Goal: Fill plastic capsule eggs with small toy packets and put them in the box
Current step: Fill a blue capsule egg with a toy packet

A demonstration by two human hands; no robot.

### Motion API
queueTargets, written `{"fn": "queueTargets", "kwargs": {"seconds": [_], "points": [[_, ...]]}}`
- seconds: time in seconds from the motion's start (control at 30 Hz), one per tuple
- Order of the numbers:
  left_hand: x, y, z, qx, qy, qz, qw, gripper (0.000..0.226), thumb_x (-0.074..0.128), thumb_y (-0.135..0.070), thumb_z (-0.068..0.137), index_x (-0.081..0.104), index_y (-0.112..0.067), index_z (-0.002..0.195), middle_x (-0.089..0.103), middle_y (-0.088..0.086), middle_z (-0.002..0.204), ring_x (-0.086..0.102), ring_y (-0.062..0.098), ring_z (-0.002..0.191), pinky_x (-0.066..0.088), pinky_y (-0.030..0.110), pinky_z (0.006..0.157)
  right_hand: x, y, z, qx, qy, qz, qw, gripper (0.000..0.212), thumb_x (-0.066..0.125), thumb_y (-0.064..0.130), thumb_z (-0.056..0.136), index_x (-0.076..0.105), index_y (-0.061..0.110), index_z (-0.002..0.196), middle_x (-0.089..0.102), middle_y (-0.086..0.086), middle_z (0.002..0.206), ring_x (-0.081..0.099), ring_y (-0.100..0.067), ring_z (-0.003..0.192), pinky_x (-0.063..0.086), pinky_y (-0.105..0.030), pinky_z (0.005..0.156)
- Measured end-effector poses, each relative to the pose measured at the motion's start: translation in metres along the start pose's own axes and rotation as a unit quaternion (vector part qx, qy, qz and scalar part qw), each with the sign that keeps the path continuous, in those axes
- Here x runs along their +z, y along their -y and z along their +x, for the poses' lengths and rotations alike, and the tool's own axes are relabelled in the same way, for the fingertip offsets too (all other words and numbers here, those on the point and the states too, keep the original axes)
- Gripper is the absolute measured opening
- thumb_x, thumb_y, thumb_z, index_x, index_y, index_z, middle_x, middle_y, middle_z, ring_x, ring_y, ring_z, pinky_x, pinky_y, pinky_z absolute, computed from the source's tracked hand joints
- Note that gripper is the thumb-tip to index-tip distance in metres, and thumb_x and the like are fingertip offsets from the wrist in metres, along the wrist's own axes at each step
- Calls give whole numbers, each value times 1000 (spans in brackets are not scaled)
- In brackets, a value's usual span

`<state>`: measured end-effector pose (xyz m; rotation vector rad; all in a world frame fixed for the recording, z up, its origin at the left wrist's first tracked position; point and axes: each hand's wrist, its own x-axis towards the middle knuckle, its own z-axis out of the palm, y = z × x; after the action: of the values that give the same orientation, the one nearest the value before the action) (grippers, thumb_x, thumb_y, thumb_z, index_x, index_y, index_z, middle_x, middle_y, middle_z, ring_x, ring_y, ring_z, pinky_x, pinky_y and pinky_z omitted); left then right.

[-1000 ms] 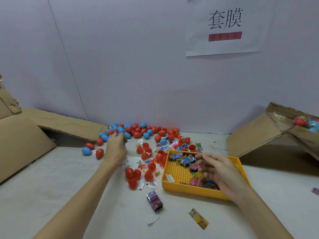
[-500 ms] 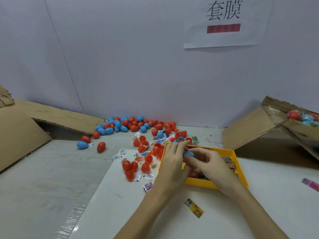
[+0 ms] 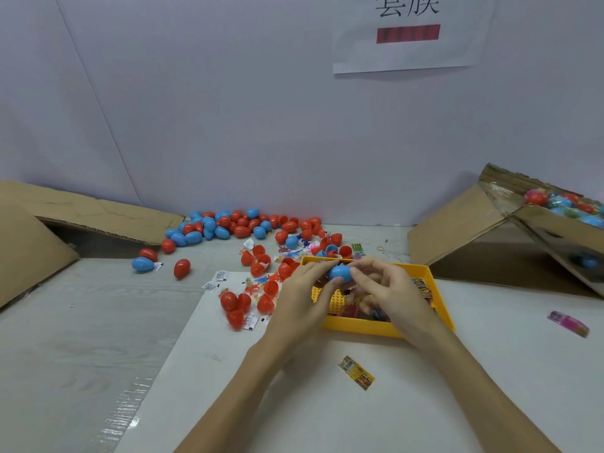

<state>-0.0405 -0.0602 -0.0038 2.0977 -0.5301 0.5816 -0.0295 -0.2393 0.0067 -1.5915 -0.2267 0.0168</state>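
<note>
Fingers (image 3: 322, 274) of the left hand (image 3: 302, 300) curled round a blue capsule egg (image 3: 340, 273), pinching it from the left; fingers of the right hand (image 3: 390, 294) pinching the same egg from the right. Egg held in the air just above the far left corner of the yellow tray (image 3: 438, 300), long axis lying roughly sideways. Probably being pulled open or pressed shut (seam hidden, so cannot tell which, nor whether a packet sits inside). Best done with a short twist at the seam, thumbs close to the join, and kept over the tray so a dropped half or packet lands there rather than rolling off. Toy packets (image 3: 421, 287) loose in the tray under the right hand. Red and blue eggs (image 3: 242, 223) scattered on the tabletop (image 3: 98, 322) to the far left, some halves open nearer the tray. One stray packet (image 3: 356, 372) lying near, another (image 3: 568, 323) well off to the right. Cardboard box (image 3: 536, 223) at far right, already holding filled eggs.
</note>
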Motion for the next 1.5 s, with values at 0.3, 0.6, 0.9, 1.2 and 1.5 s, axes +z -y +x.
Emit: {"fn": "queueTargets", "kwargs": {"seconds": [0.3, 0.6, 0.9, 1.2, 1.5], "points": [[-3, -3, 1, 14, 27, -24, 999, 33, 71, -19, 96, 64, -16, 128, 67, -7, 114, 62, 9, 98, 53, 21, 84, 1, -1, -1, -11, -11, -11, 1000, 37, 63, 41, 95, 68, 9, 114, 77, -12, 88, 67, -26, 67, 49, -23, 50], [-3, 4, 2, -5, 39, -41, 998, 30, 67, -27, 98, 61, -26, 127, 64, -17, 105, 62, 7, 95, 52, 19, 77, 0, -2, -3, -32, -34, -58, 997, 23, 67, 31, 95, 72, 15, 111, 77, -5, 90, 70, -15, 75, 52, -23, 57], [-7, 11, 5, -90, -56, -69, 992, 23, 49, -27, 108, 67, -24, 120, 64, -3, 81, 59, 17, 72, 48, 36, 60, -12, -2, -8, -132, -171, -381, 899, 26, 60, -4, 99, 76, 12, 109, 75, -2, 107, 68, -18, 102, 55, -29, 90], [-6, 8, 4, -67, -43, -35, 996, 31, 64, -17, 100, 60, -23, 130, 61, -5, 105, 54, 11, 74, 46, 19, 66, -20, -5, 5, -102, -30, -506, 856, 30, 66, 14, 100, 74, 25, 127, 71, 6, 128, 50, -16, 121, 41, -30, 99], [-6, 11, 5, -64, -41, -23, 997, 31, 66, -20, 99, 61, -26, 129, 61, -7, 105, 56, 10, 76, 47, 16, 67, -47, -4, 1, -67, -157, -476, 863, 21, 73, 10, 95, 79, 18, 114, 75, -3, 114, 66, -19, 103, 51, -29, 89]]}}
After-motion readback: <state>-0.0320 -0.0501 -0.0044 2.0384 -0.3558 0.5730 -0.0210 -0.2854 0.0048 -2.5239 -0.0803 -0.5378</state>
